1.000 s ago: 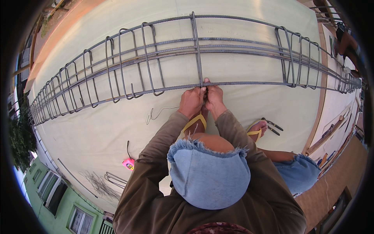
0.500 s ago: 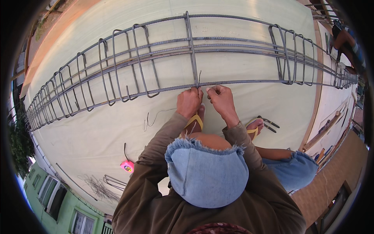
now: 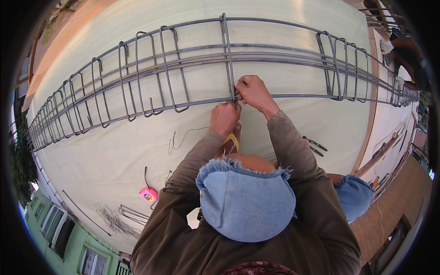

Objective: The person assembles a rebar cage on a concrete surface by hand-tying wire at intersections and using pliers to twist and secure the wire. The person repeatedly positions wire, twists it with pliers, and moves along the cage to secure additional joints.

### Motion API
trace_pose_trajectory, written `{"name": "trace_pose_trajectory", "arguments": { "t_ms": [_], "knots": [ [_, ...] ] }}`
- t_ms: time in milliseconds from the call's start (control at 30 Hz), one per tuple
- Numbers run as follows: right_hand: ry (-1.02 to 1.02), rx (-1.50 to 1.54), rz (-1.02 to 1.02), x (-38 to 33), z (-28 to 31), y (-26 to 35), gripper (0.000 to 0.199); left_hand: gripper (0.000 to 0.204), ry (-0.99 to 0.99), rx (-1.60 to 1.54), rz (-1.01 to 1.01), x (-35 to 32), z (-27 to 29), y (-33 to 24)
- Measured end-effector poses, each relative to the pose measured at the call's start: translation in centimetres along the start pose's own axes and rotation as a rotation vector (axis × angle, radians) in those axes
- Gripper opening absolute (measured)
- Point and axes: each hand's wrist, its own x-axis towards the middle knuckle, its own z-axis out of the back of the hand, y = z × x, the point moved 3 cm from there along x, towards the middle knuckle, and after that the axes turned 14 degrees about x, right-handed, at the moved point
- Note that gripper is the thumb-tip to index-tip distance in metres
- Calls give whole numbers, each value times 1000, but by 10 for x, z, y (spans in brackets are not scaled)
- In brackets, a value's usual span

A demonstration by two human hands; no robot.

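Observation:
A long rebar cage (image 3: pixel 201 58) of ribbed steel bars and bent stirrups stretches across the far side in front of me. My left hand (image 3: pixel 225 117) is closed just below the nearest bar, where an upright stirrup (image 3: pixel 228 55) meets it. Thin tie wire appears at that crossing, between my fingers. Over the bar, my right hand (image 3: pixel 255 94) pinches at the same joint, its fingertips against the stirrup. A loose, curled wire (image 3: pixel 182 134) lies on the pale sheet left of my left wrist. How the wire passes round the joint is hidden by my fingers.
Pliers with dark handles (image 3: pixel 315 145) lie right of my right forearm. To the left are a pink tape measure (image 3: pixel 148 194), a tangle of wire (image 3: pixel 118 220) and bent steel rods (image 3: pixel 133 213). A co-worker's gloved hand (image 3: pixel 387 46) shows at the far right.
My right hand has moved up and left, from the near side of the bar to above it, against the stirrup. My left hand stays nearly in place. The co-worker's arm has shifted.

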Motion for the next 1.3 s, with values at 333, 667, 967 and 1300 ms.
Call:
{"name": "trace_pose_trajectory", "arguments": {
  "t_ms": [333,667,967,1300],
  "knots": [
    [-367,415,311,-69,-39,-73,14,28,44,-142,-174,-11,11,14],
    [-427,356,466,-65,-56,-98,17,18,400,218,-471,-6,101,-8],
    [-369,-340,121,-60,-50,-63,28,4,188,1289,-1619,53,116,-119],
    [-406,340,100,-52,-49,-90,47,35,-144,302,-751,18,109,22]
  ]
}}
